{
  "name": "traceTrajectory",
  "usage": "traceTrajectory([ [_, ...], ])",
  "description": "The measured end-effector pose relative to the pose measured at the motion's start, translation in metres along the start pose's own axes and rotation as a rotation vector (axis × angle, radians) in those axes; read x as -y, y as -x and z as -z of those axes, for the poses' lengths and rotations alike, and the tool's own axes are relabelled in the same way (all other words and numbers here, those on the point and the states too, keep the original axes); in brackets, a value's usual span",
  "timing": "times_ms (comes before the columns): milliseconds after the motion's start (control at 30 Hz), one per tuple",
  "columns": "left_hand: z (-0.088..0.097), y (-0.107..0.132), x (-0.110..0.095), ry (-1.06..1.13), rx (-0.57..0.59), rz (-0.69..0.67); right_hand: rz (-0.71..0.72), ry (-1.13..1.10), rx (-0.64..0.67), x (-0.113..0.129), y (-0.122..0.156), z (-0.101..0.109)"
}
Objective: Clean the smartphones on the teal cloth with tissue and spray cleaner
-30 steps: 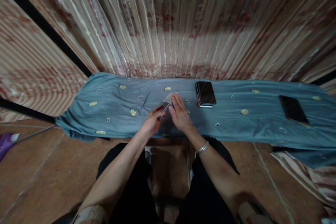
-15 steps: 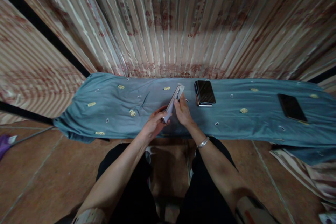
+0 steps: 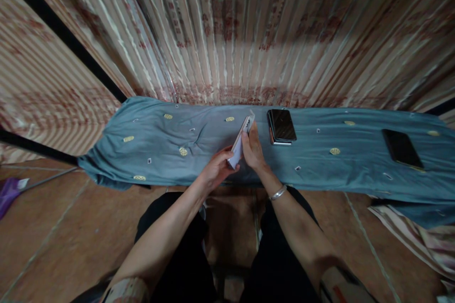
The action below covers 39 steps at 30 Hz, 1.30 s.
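Note:
A pale lilac smartphone (image 3: 237,146) is held tilted on edge between my two hands, just above the blue cloth. My left hand (image 3: 217,168) is closed round its lower end, thumb on the near face. With its thumb against the upper part, my right hand (image 3: 253,150) grips the phone from the right; its other fingers are partly hidden behind. A thin clear piece (image 3: 251,116), which looks like a phone case, sticks out at the phone's top end by the camera bumps. Whether it is fully on or partly off, I cannot tell.
To the right of my hands, a stack of phones (image 3: 282,125) lies on the blue patterned cloth (image 3: 199,128) covering a long narrow surface. Farther right lies a black phone (image 3: 402,148). Striped curtains (image 3: 227,33) hang behind, and dark metal poles (image 3: 64,38) stand at the left.
The view has shifted slightly, so everything sits a little farther right. The phone is turned a bit, showing more of its lilac face. Both hands keep hold.

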<state>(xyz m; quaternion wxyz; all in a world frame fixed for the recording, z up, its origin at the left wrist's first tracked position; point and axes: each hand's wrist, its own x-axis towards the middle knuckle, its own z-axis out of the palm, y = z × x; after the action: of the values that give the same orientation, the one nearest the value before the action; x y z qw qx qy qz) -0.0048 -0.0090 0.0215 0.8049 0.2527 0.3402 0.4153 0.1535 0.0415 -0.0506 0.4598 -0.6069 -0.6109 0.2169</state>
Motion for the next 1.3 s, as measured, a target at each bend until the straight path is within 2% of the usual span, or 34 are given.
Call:
traceTrajectory([
  [200,0.005,-0.003,-0.001,-0.006,-0.035,0.003,0.07,0.057,0.078,0.01,0.013,-0.006],
  [300,0.01,-0.007,-0.003,-0.025,-0.078,-0.017,0.127,0.034,0.117,0.019,0.023,-0.01],
  [433,0.014,-0.01,-0.007,-0.042,-0.08,-0.062,0.18,0.006,0.166,0.027,0.033,-0.013],
  [567,0.012,-0.009,-0.007,-0.043,-0.088,-0.074,0.176,0.012,0.183,0.028,0.034,-0.013],
  [667,0.009,-0.008,-0.004,-0.056,-0.097,-0.061,0.149,0.01,0.141,0.024,0.028,-0.01],
  [800,0.003,-0.006,0.002,-0.06,-0.062,-0.029,0.111,-0.016,0.08,0.015,0.017,-0.003],
  [933,0.002,-0.006,0.006,-0.054,-0.039,-0.009,0.084,-0.004,0.076,0.01,0.011,0.003],
  [1067,0.004,-0.007,0.005,-0.05,-0.082,-0.018,0.081,0.009,0.102,0.013,0.016,0.001],
  [1300,0.015,-0.014,-0.004,-0.023,-0.134,-0.063,0.168,-0.026,0.186,0.026,0.036,-0.012],
])
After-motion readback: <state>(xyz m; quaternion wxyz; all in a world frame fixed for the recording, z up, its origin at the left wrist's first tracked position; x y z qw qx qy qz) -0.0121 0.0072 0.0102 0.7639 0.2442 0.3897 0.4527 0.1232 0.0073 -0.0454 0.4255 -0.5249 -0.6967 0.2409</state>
